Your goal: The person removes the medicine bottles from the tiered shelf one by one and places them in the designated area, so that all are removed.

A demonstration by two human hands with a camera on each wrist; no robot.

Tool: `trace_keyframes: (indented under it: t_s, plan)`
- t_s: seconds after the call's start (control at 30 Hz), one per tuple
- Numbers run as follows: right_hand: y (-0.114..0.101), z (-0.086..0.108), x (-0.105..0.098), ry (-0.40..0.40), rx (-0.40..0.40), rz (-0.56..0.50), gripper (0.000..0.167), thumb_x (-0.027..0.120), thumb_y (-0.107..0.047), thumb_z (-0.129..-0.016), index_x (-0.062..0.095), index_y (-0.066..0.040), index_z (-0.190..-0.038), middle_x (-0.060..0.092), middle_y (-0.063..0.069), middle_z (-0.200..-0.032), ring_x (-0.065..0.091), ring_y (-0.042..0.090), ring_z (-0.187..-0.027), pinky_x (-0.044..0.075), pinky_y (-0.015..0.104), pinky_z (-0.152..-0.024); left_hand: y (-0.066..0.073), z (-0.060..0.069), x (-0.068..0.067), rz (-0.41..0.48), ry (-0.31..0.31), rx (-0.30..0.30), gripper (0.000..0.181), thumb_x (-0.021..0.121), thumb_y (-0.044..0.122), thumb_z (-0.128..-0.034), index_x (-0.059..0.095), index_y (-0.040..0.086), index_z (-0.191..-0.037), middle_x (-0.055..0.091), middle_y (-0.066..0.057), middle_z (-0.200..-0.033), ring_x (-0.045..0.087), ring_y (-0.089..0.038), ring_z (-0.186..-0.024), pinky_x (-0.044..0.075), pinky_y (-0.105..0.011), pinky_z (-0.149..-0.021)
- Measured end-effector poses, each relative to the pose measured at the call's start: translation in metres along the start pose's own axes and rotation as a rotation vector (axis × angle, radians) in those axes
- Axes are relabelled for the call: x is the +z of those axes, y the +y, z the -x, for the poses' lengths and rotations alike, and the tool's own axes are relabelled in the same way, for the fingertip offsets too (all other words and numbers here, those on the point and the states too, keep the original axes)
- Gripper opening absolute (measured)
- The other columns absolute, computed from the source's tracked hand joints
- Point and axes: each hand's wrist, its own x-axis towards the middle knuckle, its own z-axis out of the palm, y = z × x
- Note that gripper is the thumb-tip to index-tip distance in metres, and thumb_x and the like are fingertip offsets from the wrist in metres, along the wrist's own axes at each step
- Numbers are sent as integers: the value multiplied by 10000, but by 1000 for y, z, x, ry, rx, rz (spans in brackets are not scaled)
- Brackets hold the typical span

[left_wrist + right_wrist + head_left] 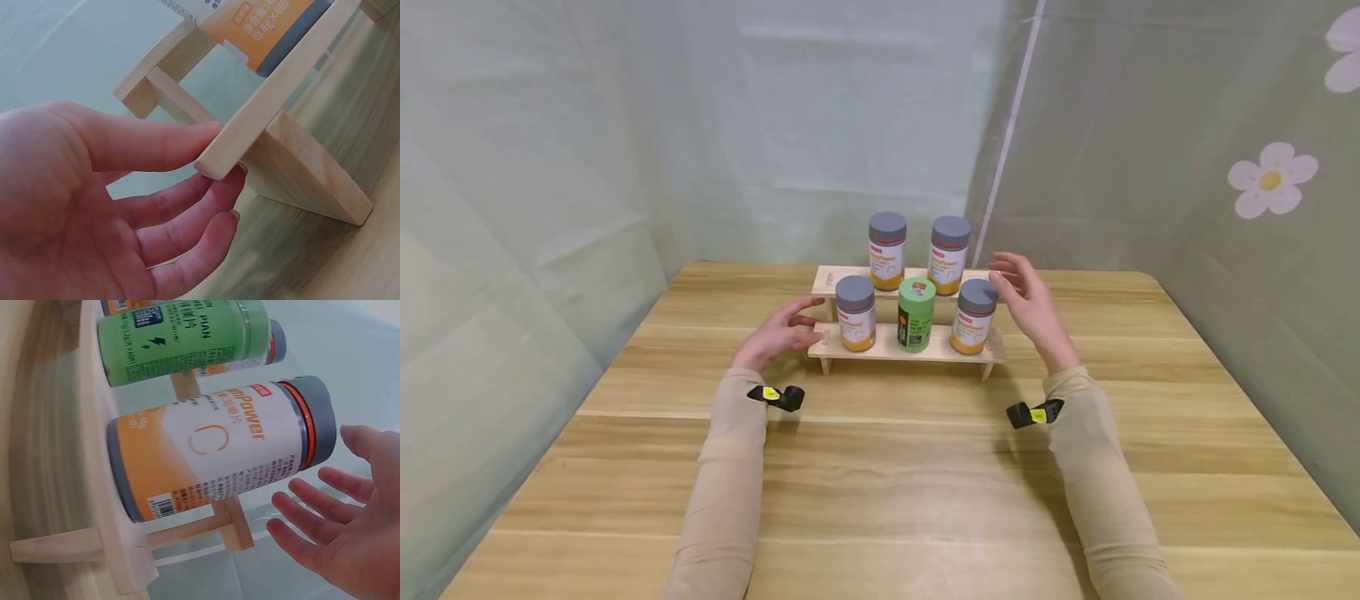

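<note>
The left hand grips the near left end of a pale wooden two-tier rack on a brown wood-grain table; only the left wrist view shows its thumb above the lower board and fingertips beneath. The right hand holds nothing, and its palm and loosely spread fingers show only in the right wrist view, just beside a grey-lidded, white-and-orange cylindrical jar. The lower tier bears two such jars flanking one green cylindrical jar; the upper tier behind, two more white-and-orange ones.
</note>
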Motion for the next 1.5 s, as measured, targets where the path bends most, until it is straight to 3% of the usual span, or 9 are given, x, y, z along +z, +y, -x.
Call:
trace_keyframes:
  t_s: [0.23, 0.53, 0.9, 1.1, 1.5]
  plan:
    - [-6, -8, 1, -3, 12, -30, 521, 550, -280, -991, 392, -84, -1447, 483, 209, -1419, 446, 338, -1342, 320, 480, -1148, -1, 0, -2, -2, 2, -3, 699, 626, 95, -922, 291, 199, -1527, 379, -253, -1459, 431, -350, -1284, 496, -273, -846]
    - [-26, -32, 6, -34, 37, -32, 564, 604, -230, -961, 366, -135, -1464, 477, 180, -1434, 457, 329, -1331, 371, 461, -1115, -2, -1, -2, -5, 0, 3, 659, 624, 116, -929, 326, 186, -1513, 382, -246, -1463, 474, -325, -1218, 487, -264, -837]
    - [-31, -53, 8, -170, 132, -94, 682, 653, -236, -930, 295, -152, -1505, 404, 159, -1499, 398, 324, -1385, 326, 482, -1146, -5, 0, -2, -18, -3, -2, 644, 615, 116, -932, 333, 169, -1509, 380, -242, -1474, 452, -348, -1259, 478, -283, -863]
    - [-31, -58, 13, -219, 166, -76, 660, 647, -230, -932, 318, -124, -1494, 401, 158, -1509, 385, 336, -1392, 301, 500, -1155, -5, 0, -2, -13, -5, -10, 660, 615, 113, -933, 317, 179, -1518, 365, -242, -1484, 458, -340, -1247, 482, -273, -855]
    - [-36, -63, 20, -229, 171, -63, 685, 654, -296, -923, 309, -151, -1496, 429, 167, -1469, 468, 325, -1312, 446, 499, -1044, -2, 1, -1, -6, -5, -18, 645, 617, 115, -933, 337, 194, -1508, 378, -230, -1473, 477, -333, -1230, 490, -321, -888]
